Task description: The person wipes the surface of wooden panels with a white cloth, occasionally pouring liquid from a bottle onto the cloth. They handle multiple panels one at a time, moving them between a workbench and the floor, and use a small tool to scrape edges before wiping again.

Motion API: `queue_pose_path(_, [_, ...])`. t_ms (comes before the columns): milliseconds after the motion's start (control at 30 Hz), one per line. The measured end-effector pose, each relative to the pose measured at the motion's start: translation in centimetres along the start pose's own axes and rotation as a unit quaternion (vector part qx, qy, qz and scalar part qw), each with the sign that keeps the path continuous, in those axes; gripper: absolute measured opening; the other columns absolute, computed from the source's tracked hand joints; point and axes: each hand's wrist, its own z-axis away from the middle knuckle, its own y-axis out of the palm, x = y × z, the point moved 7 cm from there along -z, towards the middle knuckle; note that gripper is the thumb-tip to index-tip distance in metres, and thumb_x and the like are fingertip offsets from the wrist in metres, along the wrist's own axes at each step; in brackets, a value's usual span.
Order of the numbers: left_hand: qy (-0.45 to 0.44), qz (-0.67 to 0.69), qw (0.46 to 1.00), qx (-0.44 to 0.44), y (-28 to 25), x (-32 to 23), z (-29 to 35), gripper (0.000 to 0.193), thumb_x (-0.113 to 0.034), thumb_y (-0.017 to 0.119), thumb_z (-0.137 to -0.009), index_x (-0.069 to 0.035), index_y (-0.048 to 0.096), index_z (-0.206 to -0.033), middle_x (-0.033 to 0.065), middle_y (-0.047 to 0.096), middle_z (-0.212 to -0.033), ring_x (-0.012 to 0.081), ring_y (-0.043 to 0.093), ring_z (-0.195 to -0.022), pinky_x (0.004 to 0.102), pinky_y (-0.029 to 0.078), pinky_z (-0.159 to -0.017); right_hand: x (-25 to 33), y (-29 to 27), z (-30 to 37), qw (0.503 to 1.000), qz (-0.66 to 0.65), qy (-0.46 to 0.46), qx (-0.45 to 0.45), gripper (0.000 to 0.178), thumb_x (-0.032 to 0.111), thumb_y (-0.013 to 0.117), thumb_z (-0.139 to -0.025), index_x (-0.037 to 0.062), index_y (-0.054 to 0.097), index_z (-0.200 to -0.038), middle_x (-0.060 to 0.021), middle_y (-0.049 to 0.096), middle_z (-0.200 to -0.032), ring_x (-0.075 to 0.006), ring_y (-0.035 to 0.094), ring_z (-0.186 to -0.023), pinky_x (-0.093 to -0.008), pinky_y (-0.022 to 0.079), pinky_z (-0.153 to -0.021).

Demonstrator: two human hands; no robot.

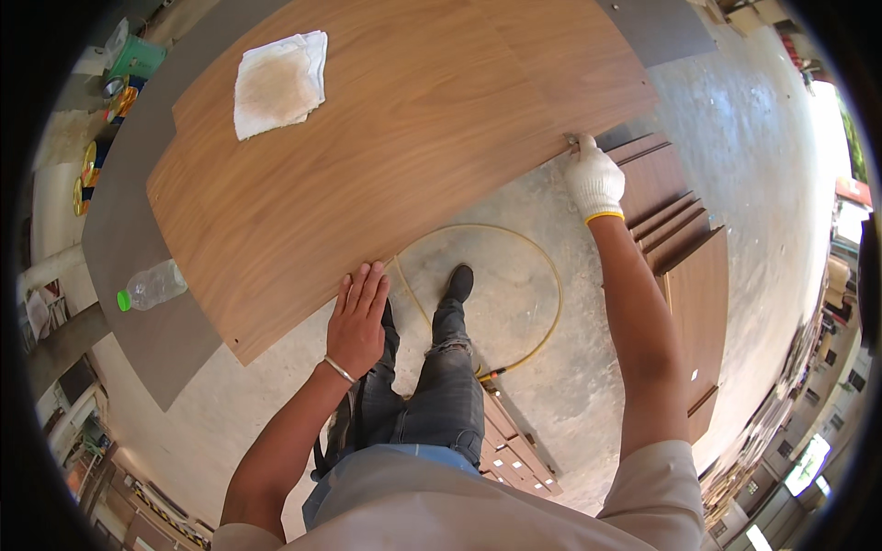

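Note:
A large brown wood-grain panel (pixel 386 165) lies on a grey board in front of me. My left hand (pixel 356 317), bare with a metal bangle at the wrist, rests on the panel's near edge with fingers stretched out. At the right end of that edge, my right hand (pixel 595 176) wears a white knitted glove with a yellow cuff. Its fingers are closed at the panel's edge, and a small bit shows at their tips, too small to make out. On the panel's far left part lies a folded white cloth (pixel 280 84) with a brownish stain.
A clear plastic bottle (pixel 154 286) with a green cap lies on the grey board (pixel 129 230) at left. Stacked brown panels (pixel 684 239) stand beside my right arm. A yellow hose (pixel 559 294) loops over the concrete floor by my feet. More brown pieces (pixel 514 445) lie behind my legs.

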Motion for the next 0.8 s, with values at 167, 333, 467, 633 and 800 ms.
queue_pose_path(167, [-0.025, -0.014, 1.000, 0.007, 1.3, -1.0, 0.0, 0.061, -0.003, 0.060, -0.082, 0.003, 0.052, -0.143, 0.0279, 0.025, -0.166, 0.0460, 0.021, -0.156, 0.0632, 0.018, -0.125, 2.5, 1.7, 2.8, 0.999, -0.006, -0.053, 0.006, 0.025, 0.028, 0.054, -0.099, 0.0131, 0.062, -0.118, -0.0171, 0.075, -0.090, -0.0378, 0.074, -0.083, -0.0519, 0.056, -0.071])
queue_pose_path(333, [-0.071, -0.002, 0.997, -0.013, 1.2, -2.0, -0.5, 0.057, -0.004, 0.062, -0.079, 0.001, 0.058, -0.135, 0.0315, 0.023, -0.166, 0.0491, 0.023, -0.153, 0.0663, 0.021, -0.122, 8.5, 1.7, 7.6, 0.994, -0.033, -0.093, 0.045, 0.023, 0.028, 0.057, -0.098, 0.0112, 0.062, -0.113, -0.0182, 0.074, -0.084, -0.0391, 0.072, -0.076, -0.0521, 0.055, -0.067])
queue_pose_path(467, [-0.076, 0.008, 0.997, -0.010, 0.7, -2.0, -0.5, 0.053, -0.005, 0.063, -0.078, 0.004, 0.060, -0.130, 0.0312, 0.028, -0.164, 0.0503, 0.028, -0.150, 0.0629, 0.026, -0.121, 8.6, 2.0, 8.2, 0.992, -0.073, -0.106, -0.001, 0.020, 0.025, 0.058, -0.097, 0.0103, 0.061, -0.110, -0.0180, 0.073, -0.080, -0.0385, 0.072, -0.072, -0.0505, 0.056, -0.064])
queue_pose_path(633, [-0.077, 0.046, 0.995, -0.038, -0.4, -1.9, 1.1, 0.049, -0.003, 0.063, -0.077, 0.005, 0.062, -0.125, 0.0296, 0.036, -0.160, 0.0473, 0.040, -0.140, 0.0583, 0.033, -0.118, 11.9, 2.7, 11.1, 0.992, -0.052, -0.112, 0.017, 0.017, 0.023, 0.061, -0.093, 0.0111, 0.058, -0.105, -0.0149, 0.074, -0.078, -0.0370, 0.073, -0.069, -0.0496, 0.057, -0.060])
queue_pose_path(800, [-0.104, 0.081, 0.989, -0.067, -1.5, 0.5, 5.7, 0.046, 0.000, 0.061, -0.077, 0.003, 0.064, -0.123, 0.0245, 0.044, -0.155, 0.0456, 0.043, -0.137, 0.0557, 0.035, -0.115, 18.3, 3.9, 16.9, 0.988, -0.020, -0.115, 0.105, 0.022, 0.025, 0.063, -0.091, 0.0098, 0.057, -0.105, -0.0140, 0.074, -0.080, -0.0336, 0.075, -0.072, -0.0469, 0.058, -0.060])
